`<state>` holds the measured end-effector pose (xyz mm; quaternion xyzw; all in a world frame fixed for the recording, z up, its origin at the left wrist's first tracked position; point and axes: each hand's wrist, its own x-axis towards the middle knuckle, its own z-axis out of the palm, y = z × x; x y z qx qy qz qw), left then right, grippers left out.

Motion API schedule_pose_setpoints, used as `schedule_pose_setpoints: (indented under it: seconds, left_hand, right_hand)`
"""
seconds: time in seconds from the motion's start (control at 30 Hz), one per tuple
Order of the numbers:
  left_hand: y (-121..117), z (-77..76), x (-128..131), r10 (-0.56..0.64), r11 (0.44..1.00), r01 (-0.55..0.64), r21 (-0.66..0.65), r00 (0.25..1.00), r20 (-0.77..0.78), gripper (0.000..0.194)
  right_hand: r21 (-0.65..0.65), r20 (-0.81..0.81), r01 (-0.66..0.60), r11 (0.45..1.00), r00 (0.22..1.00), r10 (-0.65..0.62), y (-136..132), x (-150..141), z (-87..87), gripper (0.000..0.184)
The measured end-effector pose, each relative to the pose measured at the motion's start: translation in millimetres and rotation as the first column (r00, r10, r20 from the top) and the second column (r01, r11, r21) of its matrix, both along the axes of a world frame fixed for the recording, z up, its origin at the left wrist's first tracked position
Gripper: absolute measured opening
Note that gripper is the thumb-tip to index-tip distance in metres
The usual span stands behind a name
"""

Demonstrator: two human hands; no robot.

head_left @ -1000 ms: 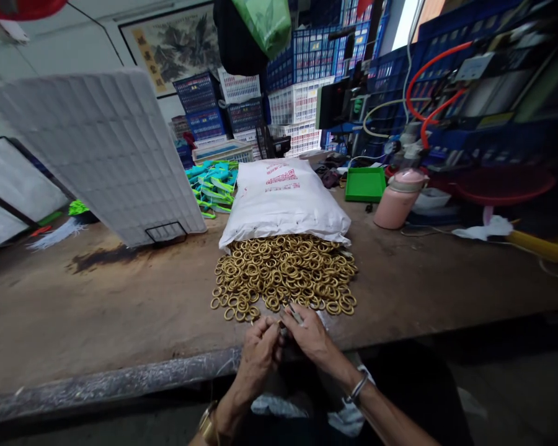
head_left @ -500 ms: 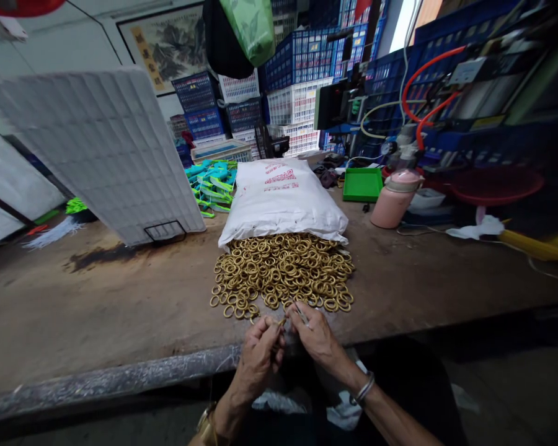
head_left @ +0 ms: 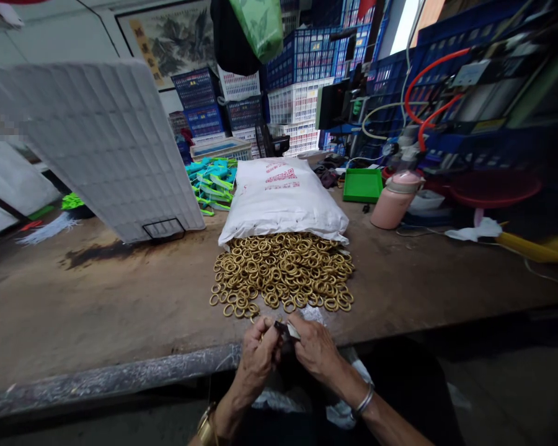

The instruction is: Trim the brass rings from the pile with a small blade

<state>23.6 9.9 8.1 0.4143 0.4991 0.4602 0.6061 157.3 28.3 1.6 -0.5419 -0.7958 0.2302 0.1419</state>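
My left hand (head_left: 259, 350) is closed in a pinch near the table's front edge. A bit of a gold ring (head_left: 262, 337) shows between its fingers. My right hand (head_left: 317, 347) is wrapped round a small flat tool (head_left: 293, 332) with a pale metal part and a dark end. That dark end meets the fingertips of my left hand; its exact kind I cannot make out. Just beyond both hands lies a heap of gold rings (head_left: 283, 269), spilling from under a white sack (head_left: 283, 198) with red print.
On the left a large white ribbed panel (head_left: 106, 148) leans upright on a wire stand. Turquoise and lime pieces (head_left: 214, 183) lie beside the sack. Right of it stand a green tray (head_left: 363, 185) and a pink bottle (head_left: 395, 201). Stacked crates (head_left: 302, 56) fill the back.
My right hand has turned and lowered slightly, and the tool's dark end now shows at the left fingertips. The ring between the fingers has shifted down into the left hand.
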Motion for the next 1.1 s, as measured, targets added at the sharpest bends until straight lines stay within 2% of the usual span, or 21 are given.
schedule_pose_setpoints:
  seconds: [0.13, 0.2, 0.27, 0.33, 0.43, 0.5, 0.53, 0.6, 0.67, 0.8, 0.9, 1.1]
  left_hand:
    - [-4.7, 7.5, -0.9, -0.017, 0.999, 0.017, -0.031, 1.0, -0.003, 0.033]
    - [-12.4, 12.0, 1.1, -0.075, 0.995, 0.077, -0.061, 0.997, 0.027, 0.033]
    - [-21.9, 11.5, 5.2, -0.19, 0.976, 0.197, -0.091, 0.979, 0.076, 0.032]
    - [-30.5, 3.2, 10.8, -0.277, 0.938, 0.304, -0.166, 0.946, 0.17, 0.033]
    - [-36.3, -22.0, 17.4, -0.322, 0.859, 0.391, -0.332, 0.914, 0.246, 0.032]
    - [-35.1, -41.8, 18.4, -0.261, 0.815, 0.369, -0.447, 0.922, 0.284, 0.025]
    - [-33.4, -51.2, 18.1, -0.183, 0.789, 0.309, -0.531, 0.943, 0.278, 0.021]
    - [-29.4, -67.6, 17.2, -0.009, 0.704, 0.191, -0.684, 0.966, 0.26, 0.015]
    - [-25.7, -80.8, 17.4, 0.059, 0.676, 0.13, -0.725, 0.972, 0.229, 0.013]
    - [-22.3, -99.1, 21.3, 0.133, 0.706, 0.061, -0.705, 0.967, 0.218, 0.012]
    - [-21.5, -108.0, 24.3, 0.144, 0.731, 0.027, -0.682, 0.971, 0.193, 0.016]
    - [-22.5, -113.3, 28.1, 0.117, 0.765, -0.012, -0.644, 0.986, 0.12, 0.024]
  right_hand:
    - [0.006, 0.085, 0.048, 0.999, 0.995, -0.049, 1.2, 1.4, -1.8, 0.028]
    - [0.034, 0.103, 0.091, 0.995, 0.99, -0.094, 2.6, 4.3, -5.6, 0.025]
    - [0.071, 0.105, 0.127, 0.989, 0.985, -0.134, 4.3, 9.0, -9.6, 0.024]
    - [0.116, 0.103, 0.179, 0.977, 0.976, -0.191, 6.3, 16.2, -12.4, 0.023]
    - [0.191, 0.092, 0.3, 0.935, 0.943, -0.321, 10.0, 32.2, -12.8, 0.022]
    - [0.229, 0.098, 0.387, 0.893, 0.904, -0.417, 13.0, 45.1, -11.0, 0.021]
    - [0.24, 0.114, 0.422, 0.874, 0.882, -0.458, 14.4, 51.3, -10.0, 0.02]
    - [0.24, 0.166, 0.472, 0.849, 0.841, -0.515, 16.5, 61.5, -8.1, 0.02]
    - [0.217, 0.227, 0.49, 0.844, 0.816, -0.532, 17.7, 67.3, -6.6, 0.019]
    - [0.177, 0.283, 0.47, 0.865, 0.817, -0.502, 18.4, 68.8, -5.2, 0.014]
    - [0.173, 0.302, 0.468, 0.867, 0.813, -0.499, 19.5, 68.1, -6.4, 0.014]
    - [0.22, 0.312, 0.46, 0.86, 0.803, -0.509, 21.3, 68.1, -11.2, 0.015]
